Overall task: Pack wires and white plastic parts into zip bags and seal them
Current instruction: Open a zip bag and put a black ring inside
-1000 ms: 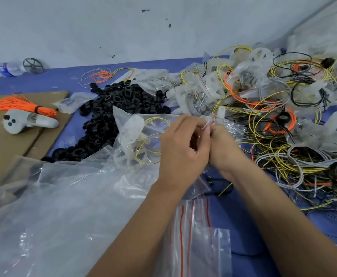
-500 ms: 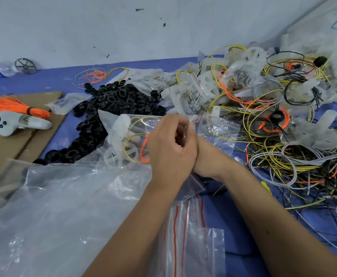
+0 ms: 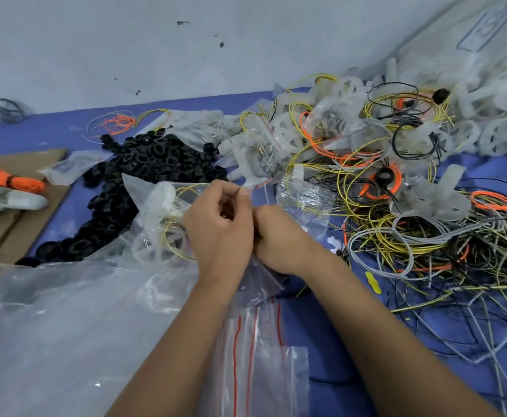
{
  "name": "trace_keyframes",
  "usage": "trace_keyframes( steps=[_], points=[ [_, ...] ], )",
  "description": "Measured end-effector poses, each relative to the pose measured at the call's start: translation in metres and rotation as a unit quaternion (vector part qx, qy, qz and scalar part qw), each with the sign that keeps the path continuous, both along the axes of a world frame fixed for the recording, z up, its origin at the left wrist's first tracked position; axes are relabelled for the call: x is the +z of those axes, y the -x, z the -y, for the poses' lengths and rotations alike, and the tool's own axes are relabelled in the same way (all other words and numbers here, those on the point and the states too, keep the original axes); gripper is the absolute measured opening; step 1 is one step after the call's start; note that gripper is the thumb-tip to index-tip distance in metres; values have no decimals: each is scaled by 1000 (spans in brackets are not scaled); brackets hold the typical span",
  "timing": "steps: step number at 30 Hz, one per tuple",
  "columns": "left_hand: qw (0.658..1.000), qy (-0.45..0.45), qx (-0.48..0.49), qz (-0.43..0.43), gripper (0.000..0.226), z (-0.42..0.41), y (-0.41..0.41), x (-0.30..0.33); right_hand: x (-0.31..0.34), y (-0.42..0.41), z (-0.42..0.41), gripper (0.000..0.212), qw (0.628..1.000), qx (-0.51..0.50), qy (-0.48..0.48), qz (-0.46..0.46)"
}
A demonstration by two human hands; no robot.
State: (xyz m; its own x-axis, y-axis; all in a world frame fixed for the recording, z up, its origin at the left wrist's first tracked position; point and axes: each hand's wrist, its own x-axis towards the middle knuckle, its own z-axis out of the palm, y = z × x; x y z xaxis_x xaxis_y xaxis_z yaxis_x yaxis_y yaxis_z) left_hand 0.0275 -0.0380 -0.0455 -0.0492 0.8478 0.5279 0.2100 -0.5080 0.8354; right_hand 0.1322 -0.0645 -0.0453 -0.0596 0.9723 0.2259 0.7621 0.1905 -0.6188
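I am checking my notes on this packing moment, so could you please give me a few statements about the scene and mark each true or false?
1. Both hands grip the same filled zip bag. True: the left hand and the right hand meet at its edge.
2. The held bag contains yellow wire and a white plastic part. True.
3. The pile of black rings lies to the right of the hands. False: it lies to their left, further back.
4. Empty zip bags with red seal lines lie near the forearms. True.
5. The orange wire bundle sits on the blue mat. False: it rests on the brown cardboard at the far left.
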Motion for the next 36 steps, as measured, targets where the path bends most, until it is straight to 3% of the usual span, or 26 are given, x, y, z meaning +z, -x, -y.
trace_keyframes(
  steps=[2, 5, 9, 13, 18, 21, 32, 36],
  points=[
    [999, 29, -32, 28, 14, 0, -1, -1, 5, -8, 1, 18, 998, -44, -42, 31],
    [988, 75, -114, 74, 16, 0, -4, 0, 17, -24, 11, 29, 983, -133, -124, -17],
    [952, 157, -213, 156, 21, 4, -10, 0, 34, -54, 25, 27, 916, -324, -236, -12],
    [937, 190, -252, 151, 17, 4, -12, -5, 40, -90, 34, 26, 856, -466, -160, 157],
    [965, 161, -201, -40, 7, 2, -16, -20, 33, -104, 35, 23, 821, -509, 8, 257],
    [971, 138, -179, -82, 6, 2, -15, -21, 26, -106, 34, 26, 826, -512, 14, 237],
    [970, 161, -169, -69, 3, -2, -14, -22, 43, -114, 43, 9, 876, -434, -115, 179],
    [969, 165, -172, -66, 4, -1, -14, -21, 69, -118, 55, 2, 911, -393, -72, 105]
  ],
)
